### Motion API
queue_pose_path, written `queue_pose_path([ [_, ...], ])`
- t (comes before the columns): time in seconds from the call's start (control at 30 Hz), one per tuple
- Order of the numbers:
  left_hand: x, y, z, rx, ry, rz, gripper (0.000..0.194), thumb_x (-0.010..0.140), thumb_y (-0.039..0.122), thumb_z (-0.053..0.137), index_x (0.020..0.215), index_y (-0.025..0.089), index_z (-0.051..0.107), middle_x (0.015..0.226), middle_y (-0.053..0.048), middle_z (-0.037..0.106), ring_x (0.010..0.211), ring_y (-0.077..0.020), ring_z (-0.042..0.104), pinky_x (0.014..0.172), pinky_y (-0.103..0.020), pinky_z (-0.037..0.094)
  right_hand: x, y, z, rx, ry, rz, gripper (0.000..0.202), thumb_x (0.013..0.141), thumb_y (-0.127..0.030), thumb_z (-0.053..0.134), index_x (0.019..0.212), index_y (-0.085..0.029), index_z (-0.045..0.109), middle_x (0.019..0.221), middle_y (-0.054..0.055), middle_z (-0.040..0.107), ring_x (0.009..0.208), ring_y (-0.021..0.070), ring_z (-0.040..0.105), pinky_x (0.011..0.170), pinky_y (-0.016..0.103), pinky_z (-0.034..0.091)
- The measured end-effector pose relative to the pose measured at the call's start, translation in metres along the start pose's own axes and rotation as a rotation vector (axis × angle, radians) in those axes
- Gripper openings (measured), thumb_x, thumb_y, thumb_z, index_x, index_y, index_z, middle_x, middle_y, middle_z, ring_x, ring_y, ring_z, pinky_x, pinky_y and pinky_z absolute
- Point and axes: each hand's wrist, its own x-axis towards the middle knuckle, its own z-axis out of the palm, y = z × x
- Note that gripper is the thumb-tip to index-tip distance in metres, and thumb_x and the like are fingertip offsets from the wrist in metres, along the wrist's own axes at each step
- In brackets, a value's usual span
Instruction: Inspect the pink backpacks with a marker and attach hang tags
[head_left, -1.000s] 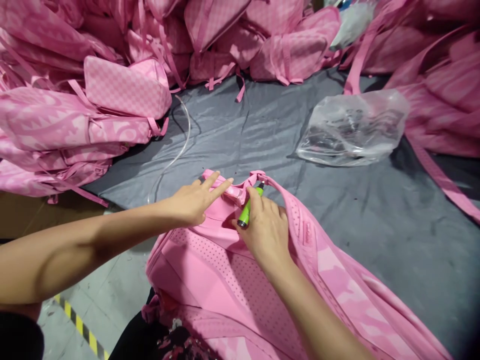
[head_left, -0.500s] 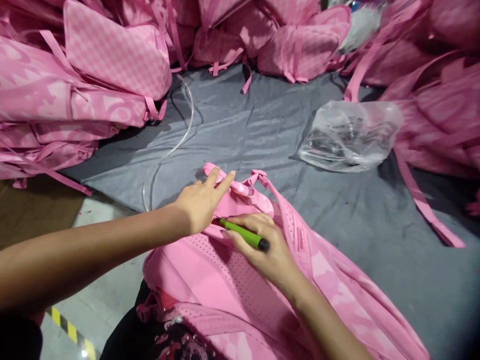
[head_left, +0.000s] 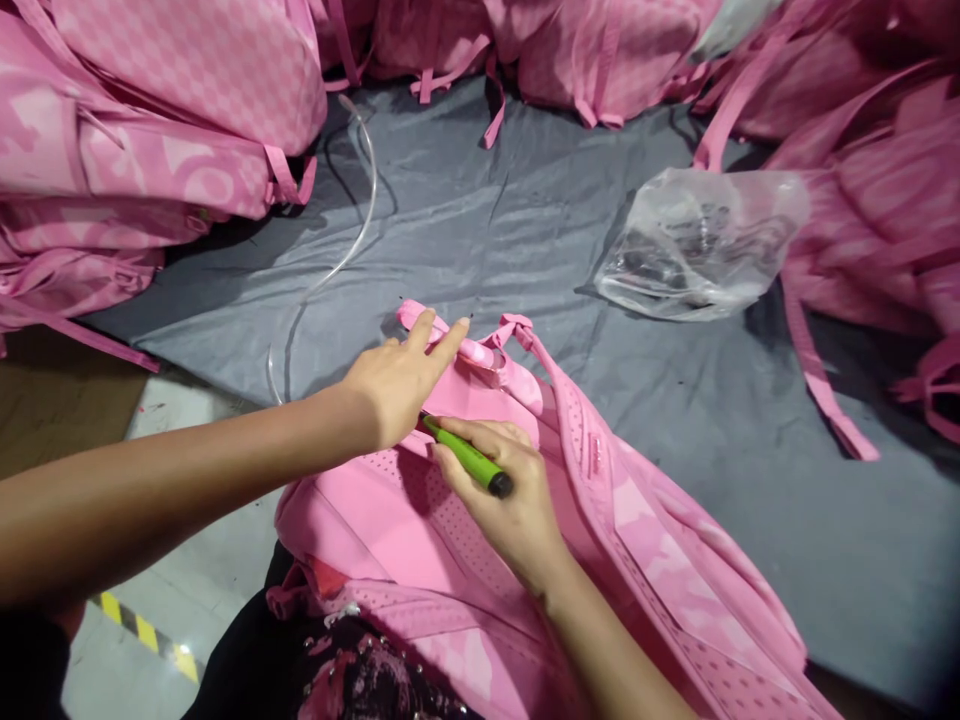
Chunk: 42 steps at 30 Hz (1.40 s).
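A pink backpack (head_left: 480,545) lies in front of me with its perforated back panel and shoulder straps facing up. My left hand (head_left: 394,385) presses on its upper end beside the top handle, two fingers stretched out and apart, the others partly hidden. My right hand (head_left: 510,490) is closed around a green pen-shaped tool (head_left: 471,457) with a black rear end. The tool's front end meets the pink fabric just beside my left hand, where the very tip is hard to make out.
Pink backpacks (head_left: 202,80) are piled along the left, back and right. A clear plastic bag (head_left: 701,245) with dark contents sits on the grey cloth (head_left: 525,240) at right. A thin clear tube (head_left: 367,200) curves across the cloth at left. Yellow-black tape (head_left: 142,630) marks the floor.
The whole scene has moved up in view as the camera tilted down. My right hand and the green tool have moved slightly left along the fabric; my left hand keeps its place on the backpack.
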Motion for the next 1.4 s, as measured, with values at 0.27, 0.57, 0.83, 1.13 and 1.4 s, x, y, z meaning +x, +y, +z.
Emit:
queue_pose_path([
  [0.27, 0.002, -0.003, 0.0, -0.011, -0.011, 0.008, 0.098, 0.079, 0.011, 0.058, 0.152, 0.026, -0.006, 0.16, -0.017, 0.003, 0.119, -0.0304, 0.054, 0.091, -0.038, 0.049, 0.001, -0.01, 0.003, -0.036, 0.005, 0.023, 0.02, 0.081, -0.021, 0.065, 0.1, -0.025, 0.07, 0.099, 0.0, 0.075, 0.091, 0.0213, 0.068, 0.088, 0.044, 0.044],
  [0.57, 0.004, -0.003, 0.002, -0.022, -0.006, 0.013, 0.101, 0.077, 0.011, 0.06, 0.152, 0.026, -0.005, 0.159, -0.017, 0.006, 0.116, -0.0279, 0.056, 0.09, -0.034, 0.048, 0.001, -0.015, 0.004, -0.106, 0.064, 0.043, 0.016, 0.082, -0.024, 0.064, 0.096, -0.024, 0.071, 0.094, 0.002, 0.075, 0.086, 0.0218, 0.068, 0.094, 0.049, 0.039],
  [0.83, 0.005, -0.007, 0.004, -0.049, -0.004, 0.022, 0.101, 0.076, 0.01, 0.059, 0.152, 0.029, -0.005, 0.158, -0.015, 0.008, 0.118, -0.0291, 0.055, 0.09, -0.034, 0.047, 0.004, -0.016, 0.003, -0.071, 0.023, 0.073, 0.017, 0.082, -0.027, 0.063, 0.097, -0.025, 0.071, 0.095, 0.002, 0.075, 0.086, 0.0222, 0.067, 0.094, 0.049, 0.041],
  [1.13, 0.005, -0.007, 0.002, -0.076, -0.023, 0.01, 0.097, 0.078, 0.008, 0.057, 0.152, 0.028, -0.002, 0.159, -0.014, 0.007, 0.122, -0.0293, 0.052, 0.093, -0.034, 0.045, 0.005, -0.015, 0.002, -0.025, 0.013, 0.109, 0.018, 0.082, -0.025, 0.065, 0.099, -0.024, 0.072, 0.093, 0.001, 0.075, 0.086, 0.0199, 0.066, 0.092, 0.045, 0.043],
  [1.4, 0.004, -0.014, -0.001, -0.138, 0.008, 0.058, 0.087, 0.081, 0.009, 0.051, 0.152, 0.026, 0.004, 0.157, -0.012, 0.016, 0.123, -0.0266, 0.052, 0.09, -0.032, 0.047, 0.004, -0.012, 0.001, -0.034, 0.056, 0.094, 0.019, 0.081, -0.024, 0.065, 0.099, -0.025, 0.072, 0.092, 0.001, 0.074, 0.088, 0.0211, 0.066, 0.09, 0.045, 0.044],
])
